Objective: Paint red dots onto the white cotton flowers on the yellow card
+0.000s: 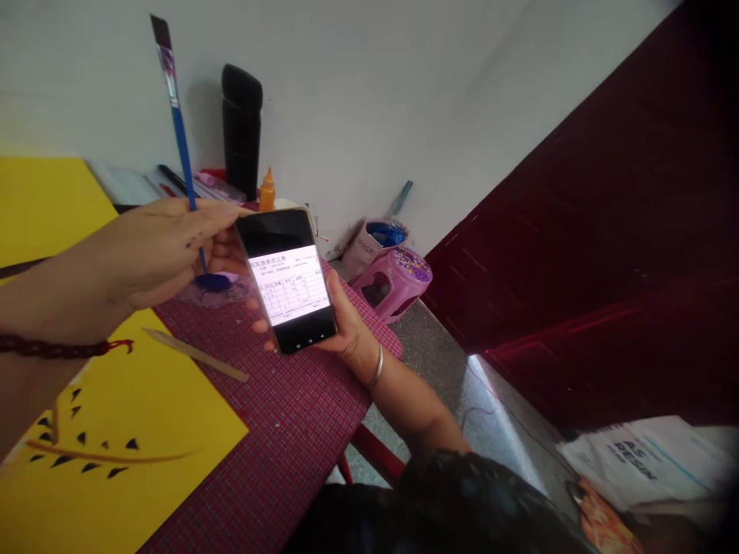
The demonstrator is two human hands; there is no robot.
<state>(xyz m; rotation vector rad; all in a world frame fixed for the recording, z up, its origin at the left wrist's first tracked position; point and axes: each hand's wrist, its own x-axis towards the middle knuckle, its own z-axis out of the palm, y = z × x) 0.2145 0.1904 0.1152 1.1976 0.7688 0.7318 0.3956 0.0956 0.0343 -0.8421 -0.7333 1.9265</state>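
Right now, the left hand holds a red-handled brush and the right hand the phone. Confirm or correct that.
Wrong colour: the head view shows the brush in the left hand is blue-handled, not red-handled. The right hand does hold the phone.

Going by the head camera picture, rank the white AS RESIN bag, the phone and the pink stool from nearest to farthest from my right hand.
1. Phone: nearest, held in your right hand.
2. Pink stool: beyond the hand, to its right.
3. White bag: farthest, at the picture's lower right.
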